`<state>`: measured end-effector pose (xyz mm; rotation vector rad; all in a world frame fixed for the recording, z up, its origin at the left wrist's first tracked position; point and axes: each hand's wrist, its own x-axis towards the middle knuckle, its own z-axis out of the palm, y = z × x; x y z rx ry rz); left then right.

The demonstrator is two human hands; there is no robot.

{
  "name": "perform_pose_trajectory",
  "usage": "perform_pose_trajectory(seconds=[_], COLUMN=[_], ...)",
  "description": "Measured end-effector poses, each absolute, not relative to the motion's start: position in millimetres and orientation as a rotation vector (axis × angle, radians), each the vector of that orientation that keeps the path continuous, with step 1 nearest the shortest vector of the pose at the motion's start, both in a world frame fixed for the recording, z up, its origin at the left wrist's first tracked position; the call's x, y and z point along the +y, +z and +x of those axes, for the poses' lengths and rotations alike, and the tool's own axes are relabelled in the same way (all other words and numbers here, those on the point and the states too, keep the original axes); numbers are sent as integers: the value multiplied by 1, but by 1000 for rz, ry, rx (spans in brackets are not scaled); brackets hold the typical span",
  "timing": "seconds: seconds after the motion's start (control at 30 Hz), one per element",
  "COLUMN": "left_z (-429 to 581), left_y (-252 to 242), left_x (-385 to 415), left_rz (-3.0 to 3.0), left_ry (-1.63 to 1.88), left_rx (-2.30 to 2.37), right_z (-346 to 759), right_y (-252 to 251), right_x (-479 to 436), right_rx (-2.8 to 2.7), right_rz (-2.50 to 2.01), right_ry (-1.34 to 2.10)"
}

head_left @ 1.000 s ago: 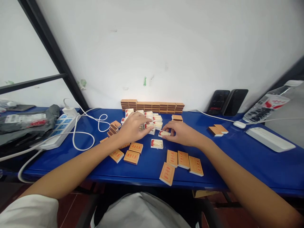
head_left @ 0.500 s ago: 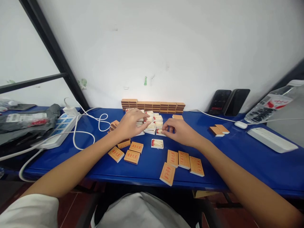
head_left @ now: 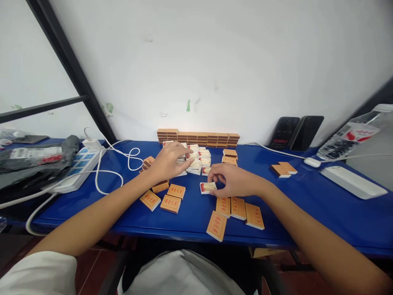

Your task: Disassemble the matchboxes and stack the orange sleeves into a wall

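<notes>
My right hand (head_left: 230, 179) has its thumb and fingers at the right end of an open matchbox tray (head_left: 207, 188), which is filled with red-headed matches and sits low over the table. Behind it stand stacks of similar filled trays (head_left: 195, 162). Against the left side of those stacks rests my left hand (head_left: 172, 159), its thumb and fingers apart; its fingertips partly cover the trays. Closed orange matchboxes with red lettering lie in front: a few on the left (head_left: 170, 203) and several on the right (head_left: 216, 225). More matchboxes (head_left: 147, 163) are piled beside my left wrist.
A row of stacked matchboxes (head_left: 196, 138) lines the wall on the blue table (head_left: 294, 217). To the right are two leaning phones (head_left: 284, 132), a water bottle (head_left: 346, 133) and a white power bank-like block (head_left: 353, 182). A power strip (head_left: 78, 168) with white cables lies left.
My right hand has moved toward me from the tray stacks and taken hold of the loose tray, shifting it slightly right. My left hand has barely moved.
</notes>
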<state>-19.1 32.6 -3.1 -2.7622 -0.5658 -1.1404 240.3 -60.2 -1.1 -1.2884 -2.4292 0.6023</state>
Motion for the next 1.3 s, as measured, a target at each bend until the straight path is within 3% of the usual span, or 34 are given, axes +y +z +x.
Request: perform_pose_trajectory(seconds=[0.3, 0.6, 0.67, 0.87, 1.1, 1.3], left_z=[-20, -20, -20, -19, -20, -19], left_y=[-5, -5, -5, -4, -7, -9], left_x=[35, 35, 34, 32, 34, 35], left_rz=[-2775, -2788, -2786, -2798, -2819, -2805], left_ry=[-1116, -1099, -1106, -1135, -1103, -1120], left_rx=[-581, -586, -583, -591, -616, -590], right_z=[262, 261, 266, 269, 258, 260], right_y=[-8, -17, -9, 17, 15, 8], right_x=[-43, -35, -40, -64, -68, -61], right_rx=[-2239, -2141, -2135, -2593, -2600, -2463], right_rz=[-1384, -1337, -1363, -1225, -1215, -1338], right_ry=[277, 260, 365, 1167, 1127, 894])
